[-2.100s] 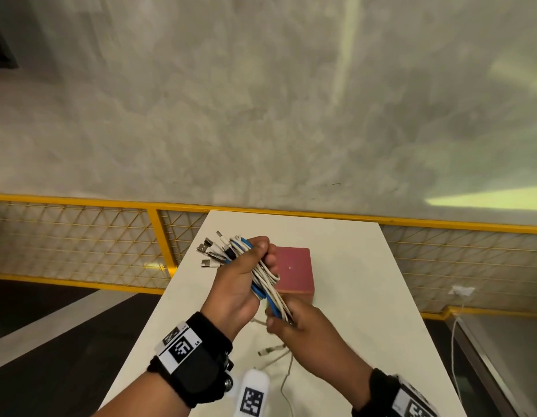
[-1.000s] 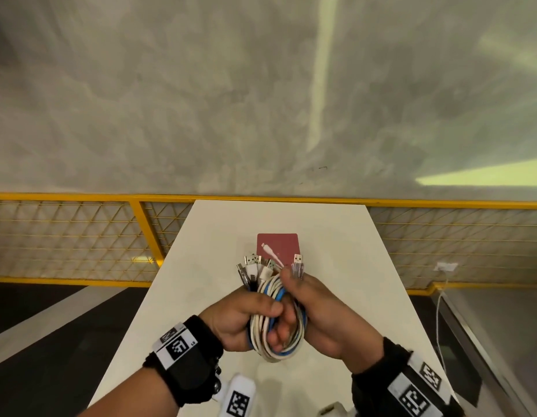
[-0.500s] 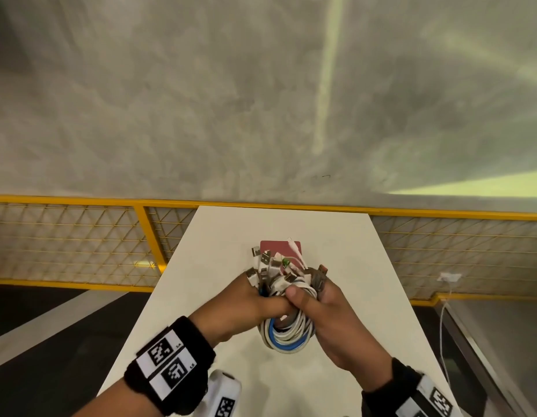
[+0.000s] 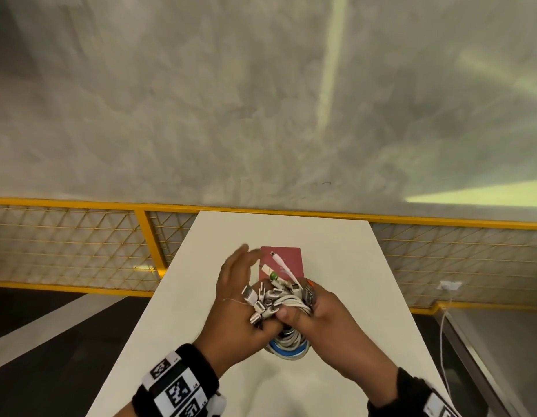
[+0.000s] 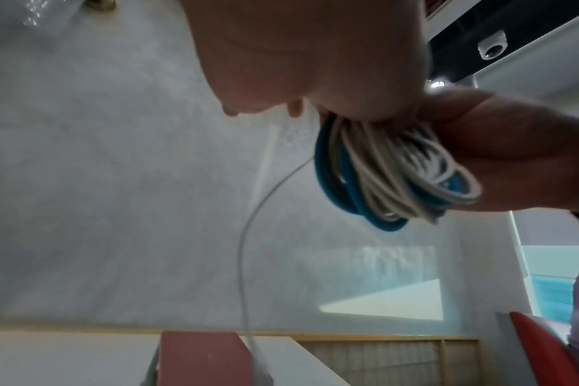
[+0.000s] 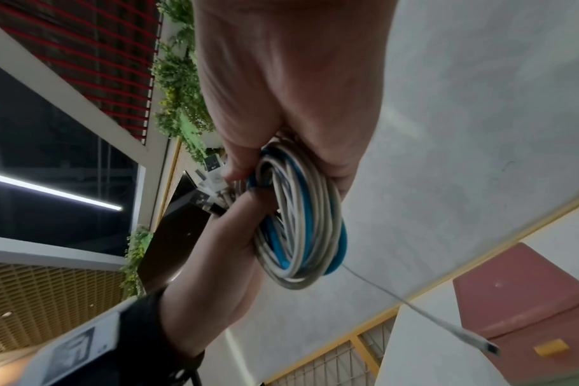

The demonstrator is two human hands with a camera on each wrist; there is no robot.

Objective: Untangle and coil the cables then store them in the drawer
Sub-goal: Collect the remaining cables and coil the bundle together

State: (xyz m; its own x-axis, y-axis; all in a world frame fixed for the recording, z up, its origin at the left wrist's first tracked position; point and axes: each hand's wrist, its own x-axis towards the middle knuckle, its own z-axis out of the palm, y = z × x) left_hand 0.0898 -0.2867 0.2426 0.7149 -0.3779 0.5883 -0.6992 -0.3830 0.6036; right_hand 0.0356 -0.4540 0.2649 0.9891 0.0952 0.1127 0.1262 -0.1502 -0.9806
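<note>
Over the white bench point(image 4: 336, 251), just short of the dull-red box point(image 4: 281, 260), my right hand point(image 4: 316, 311) pinches the limp, springy white-and-blue cable coil point(image 4: 288, 341) at its gathered plugs; my left hand point(image 4: 234, 299) spreads beside it.

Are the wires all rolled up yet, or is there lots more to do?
Mostly rolled: the white and blue cables sit in one round coil. The right hand grips it, plugs bunched on top, while the left hand opens its fingers, thumb on the coil. One loose white cable end hangs out, not yet tucked in. Storing is left: the coil is above the table, near the red box.
</note>
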